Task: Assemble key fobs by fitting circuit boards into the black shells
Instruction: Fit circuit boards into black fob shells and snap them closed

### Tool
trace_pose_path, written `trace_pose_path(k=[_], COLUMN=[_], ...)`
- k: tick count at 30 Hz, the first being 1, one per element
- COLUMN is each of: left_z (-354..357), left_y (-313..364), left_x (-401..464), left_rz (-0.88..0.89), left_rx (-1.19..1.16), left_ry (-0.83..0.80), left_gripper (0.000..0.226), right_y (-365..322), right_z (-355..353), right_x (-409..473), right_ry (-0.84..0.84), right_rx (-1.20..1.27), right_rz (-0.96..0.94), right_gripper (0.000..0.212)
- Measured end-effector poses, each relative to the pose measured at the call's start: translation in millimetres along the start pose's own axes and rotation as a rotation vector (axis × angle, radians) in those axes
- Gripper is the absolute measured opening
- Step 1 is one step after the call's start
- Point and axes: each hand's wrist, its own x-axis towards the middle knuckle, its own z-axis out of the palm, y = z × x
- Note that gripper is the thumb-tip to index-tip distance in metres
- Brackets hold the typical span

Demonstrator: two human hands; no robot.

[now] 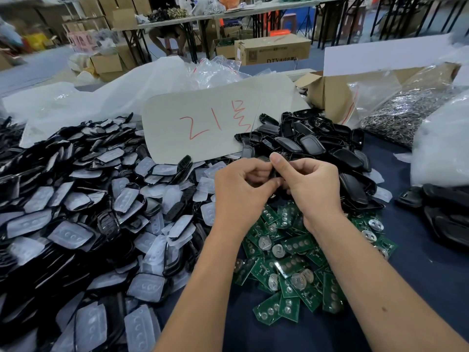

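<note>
Shell (273, 171), black and small, is being pinched between the left hand (241, 189) and right hand (312, 184) just above the circuit boards (291, 273). Both hands are clamping it, probably steadying it for board fitting.

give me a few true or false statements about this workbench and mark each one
1. Both hands, left hand and right hand, pinch one small black shell between them. True.
2. The green circuit boards lie in a pile below the hands. True.
3. The card behind the hands bears blue writing. False: the writing is red.
4. The cardboard box stands at the far left. False: it stands at the far right.
5. The pile at the left mixes black shells with clear button pads. True.
</note>
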Motion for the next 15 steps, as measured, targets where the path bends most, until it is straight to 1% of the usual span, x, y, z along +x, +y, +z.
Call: trace_pose_path(k=[2, 3, 6, 7, 9, 11, 15], left_z=[-3, -4, -10, -11, -15, -17, -21], left_y=[0, -1, -2, -2, -2, -2, -1], left_x=[1, 2, 4, 5, 5, 6, 5], left_rz=[-0.017, -0.025, -0.04, -0.044, -0.054, -0.06, -0.051], left_rx=[-0.015, -0.019, -0.023, -0.024, -0.023, -0.018, -0.01], left_ry=[0.002, 0.001, -0.015, -0.022, -0.043, -0.067, -0.097], left_gripper=[0.028, 0.028, 0.03, 0.032, 0.033, 0.036, 0.036], right_y=[-2, -3, -6, -6, -5, -6, -7], right_z=[-4, -7, -17, -20, -23, -25, -28], right_x=[3, 5, 10, 11, 12, 12, 11], right_ry=[-0.047, -0.086, -0.263, -0.326, -0.396, -0.423, -0.452], right_rx=[-0.061, -0.073, -0.025, -0.001, 0.021, 0.025, 0.046], right_rz=[-0.021, -0.03, -0.062, -0.077, -0.115, -0.154, -0.174], right_gripper=[0.062, 0.057, 0.018, 0.015, 0.019, 0.019, 0.018])
